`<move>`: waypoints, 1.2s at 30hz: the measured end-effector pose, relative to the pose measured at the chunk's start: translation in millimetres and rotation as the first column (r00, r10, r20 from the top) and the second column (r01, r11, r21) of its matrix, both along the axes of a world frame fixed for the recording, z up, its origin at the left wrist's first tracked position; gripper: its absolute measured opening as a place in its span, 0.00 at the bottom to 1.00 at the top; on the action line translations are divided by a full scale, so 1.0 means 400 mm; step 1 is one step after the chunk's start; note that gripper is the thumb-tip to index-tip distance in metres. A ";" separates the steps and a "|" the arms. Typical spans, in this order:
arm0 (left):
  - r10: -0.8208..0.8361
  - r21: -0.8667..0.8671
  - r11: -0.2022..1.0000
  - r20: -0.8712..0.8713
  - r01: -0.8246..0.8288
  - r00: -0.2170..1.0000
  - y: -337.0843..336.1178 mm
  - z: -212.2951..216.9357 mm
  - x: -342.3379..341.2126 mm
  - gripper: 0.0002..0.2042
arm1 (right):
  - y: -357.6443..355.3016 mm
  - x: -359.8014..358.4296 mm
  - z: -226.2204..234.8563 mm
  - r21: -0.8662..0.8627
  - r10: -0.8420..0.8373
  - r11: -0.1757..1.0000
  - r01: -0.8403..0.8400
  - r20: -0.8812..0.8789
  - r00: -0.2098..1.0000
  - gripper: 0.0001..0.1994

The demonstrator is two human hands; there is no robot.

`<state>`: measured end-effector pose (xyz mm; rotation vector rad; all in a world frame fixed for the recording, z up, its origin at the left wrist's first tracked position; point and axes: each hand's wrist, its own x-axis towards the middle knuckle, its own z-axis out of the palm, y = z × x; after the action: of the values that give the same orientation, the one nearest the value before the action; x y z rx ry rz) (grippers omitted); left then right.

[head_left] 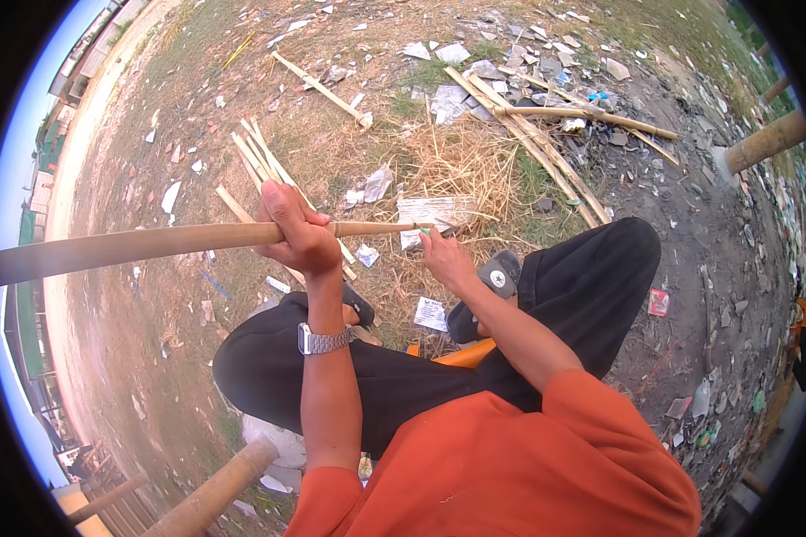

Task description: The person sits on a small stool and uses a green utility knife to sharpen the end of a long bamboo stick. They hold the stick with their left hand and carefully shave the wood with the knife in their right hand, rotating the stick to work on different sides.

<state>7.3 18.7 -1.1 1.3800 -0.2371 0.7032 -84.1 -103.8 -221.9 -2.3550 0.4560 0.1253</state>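
A long tan bamboo strip (152, 243) runs from the left edge across in front of me, narrowing to a thin end above my feet. My left hand (303, 234) is wrapped round it, thumb on top. At the thin end, my right hand (448, 259) is closed, its fingertips pinching close to the strip. A small green piece (425, 233) shows at those fingertips; the rest of it is hidden, so its kind cannot be made out. Beneath the thin end lies a pale ribbed board (437, 211), partly covered by straw-like shavings.
Pale shavings (466, 170) are heaped beyond my feet. Split bamboo pieces (537, 148) lie at the far right, with more strips (264, 152) left of the heap. Broken tile and litter cover the ground. Bamboo posts stand at right (770, 141) and lower left (215, 492).
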 end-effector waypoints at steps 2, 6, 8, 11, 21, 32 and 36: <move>0.015 -0.008 1.000 -0.009 -0.016 1.000 0.020 -0.019 -0.012 0.23 | 0.010 0.000 -0.008 -0.052 0.034 0.998 -0.034 0.003 0.999 0.20; -0.001 -0.039 0.999 -0.006 0.001 1.000 0.037 -0.011 0.017 0.22 | -0.016 0.014 -0.016 -0.172 0.097 0.979 -0.113 -0.100 0.990 0.19; -0.009 -0.047 0.999 -0.012 0.008 1.000 0.008 -0.009 -0.004 0.23 | -0.128 -0.073 -0.222 -0.191 -0.017 0.981 -0.032 -0.250 0.968 0.19; 0.000 -0.039 0.999 0.000 0.000 1.000 0.024 -0.014 0.008 0.23 | -0.185 -0.075 -0.250 -0.207 -0.181 0.972 0.108 -0.377 0.908 0.21; -0.080 -0.003 0.997 -0.002 0.080 0.997 -0.007 0.002 0.025 0.21 | -0.014 -0.005 -0.015 0.082 0.038 0.996 -0.036 -0.028 0.999 0.17; -0.036 -0.050 0.998 0.019 0.037 0.999 0.013 0.001 0.051 0.22 | -0.110 -0.038 -0.254 -0.153 -0.126 0.982 0.109 -0.107 0.986 0.17; -0.019 -0.013 1.000 0.011 0.019 1.000 -0.017 -0.001 0.032 0.22 | -0.074 0.000 -0.057 0.114 -0.109 0.988 0.104 0.040 0.993 0.16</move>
<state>20.1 12.0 -1.3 1.3597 -0.2534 0.6961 -84.0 -133.4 -244.7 -2.2140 0.5378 0.0455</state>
